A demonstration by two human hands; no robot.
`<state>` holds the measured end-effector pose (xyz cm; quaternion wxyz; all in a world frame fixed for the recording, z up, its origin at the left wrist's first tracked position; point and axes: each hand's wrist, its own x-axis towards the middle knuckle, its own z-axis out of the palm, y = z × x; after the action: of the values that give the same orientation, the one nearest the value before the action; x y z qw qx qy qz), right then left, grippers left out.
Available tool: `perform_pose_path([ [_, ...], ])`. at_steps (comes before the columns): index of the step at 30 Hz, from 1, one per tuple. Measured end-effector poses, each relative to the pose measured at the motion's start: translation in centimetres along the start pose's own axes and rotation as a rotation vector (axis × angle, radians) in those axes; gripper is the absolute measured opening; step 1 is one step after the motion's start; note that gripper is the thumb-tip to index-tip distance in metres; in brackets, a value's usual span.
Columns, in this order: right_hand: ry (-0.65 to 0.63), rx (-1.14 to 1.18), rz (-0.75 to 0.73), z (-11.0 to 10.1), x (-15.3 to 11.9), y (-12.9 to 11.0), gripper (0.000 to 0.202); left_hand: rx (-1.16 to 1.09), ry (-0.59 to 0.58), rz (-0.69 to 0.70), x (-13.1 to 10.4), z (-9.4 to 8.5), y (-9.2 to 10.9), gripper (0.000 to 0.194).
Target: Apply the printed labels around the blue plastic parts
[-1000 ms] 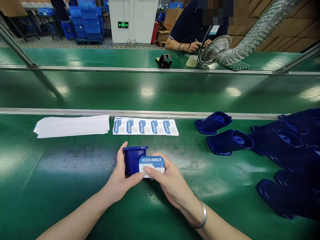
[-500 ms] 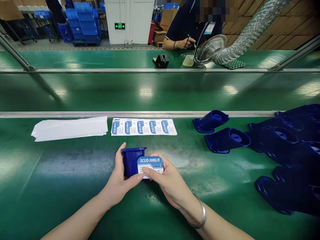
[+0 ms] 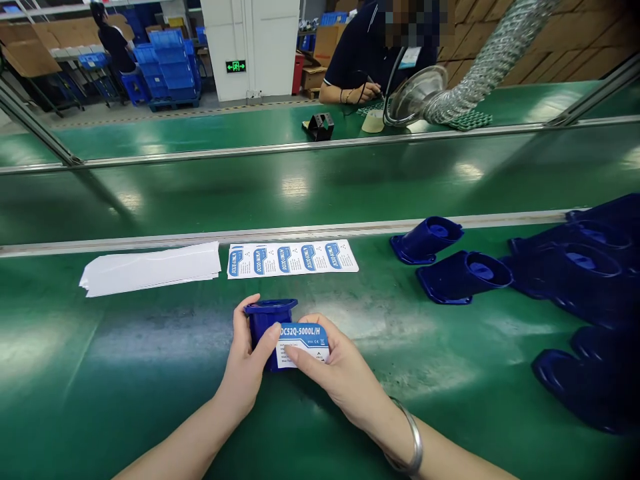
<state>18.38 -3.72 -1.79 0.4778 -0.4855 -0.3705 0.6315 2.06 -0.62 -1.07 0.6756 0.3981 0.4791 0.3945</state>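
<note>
Blue housing [image 3: 267, 319] in the left hand [image 3: 241, 373], a printed label [image 3: 305, 333] in the right hand [image 3: 345, 377].
Green surface [image 3: 150, 373] spreads beneath both arms, with a crowd of dark blue parts [image 3: 565, 275] bunched at its right edge and two similar parts [image 3: 463, 279] lying just to their left. Farther left lies a loose stack of white sheets [image 3: 150, 269], and just beside it a label sheet [image 3: 295, 259] printed with a row of blue-and-white labels. On the near side of that sheet, the left hand grasps the housing by its side, thumb in front; the right hand pinches the label, marked DC52Q-5000L/H, across the housing's right side. Whether the label is stuck down cannot be told.
</note>
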Motion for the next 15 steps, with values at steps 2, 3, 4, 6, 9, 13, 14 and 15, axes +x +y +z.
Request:
perform_pose_path([
  [2,-0.008,-0.013,-0.024,-0.1,0.1,0.0,0.037,-0.057,0.004,-0.031,0.0,0.2,0.1,0.062],
  [3,-0.018,0.007,-0.029,-0.2,0.2,-0.1,0.036,-0.088,-0.005,-0.047,-0.1,0.2,0.2,0.068],
  [4,-0.029,0.033,-0.033,-0.3,0.4,-0.1,0.035,-0.118,-0.015,-0.060,-0.2,0.3,0.3,0.075],
  [6,-0.044,0.066,-0.038,-0.7,0.8,-0.3,0.035,-0.163,-0.032,-0.081,-0.5,0.4,0.5,0.091],
  [9,-0.044,0.051,-0.057,-1.0,1.2,-0.5,0.035,-0.190,-0.047,-0.101,-0.8,0.6,0.6,0.111],
  [13,-0.080,0.013,-0.129,-1.0,1.2,-1.2,0.030,-0.225,-0.031,-0.093,-0.7,0.6,0.3,0.119],
  [14,-0.093,0.001,-0.161,-1.0,1.1,-1.4,0.028,-0.239,-0.021,-0.088,-0.6,0.5,0.1,0.114],
  [15,-0.096,-0.019,-0.202,-1.0,1.1,-1.7,0.027,-0.252,-0.011,-0.084,-0.5,0.4,0.0,0.105],
])
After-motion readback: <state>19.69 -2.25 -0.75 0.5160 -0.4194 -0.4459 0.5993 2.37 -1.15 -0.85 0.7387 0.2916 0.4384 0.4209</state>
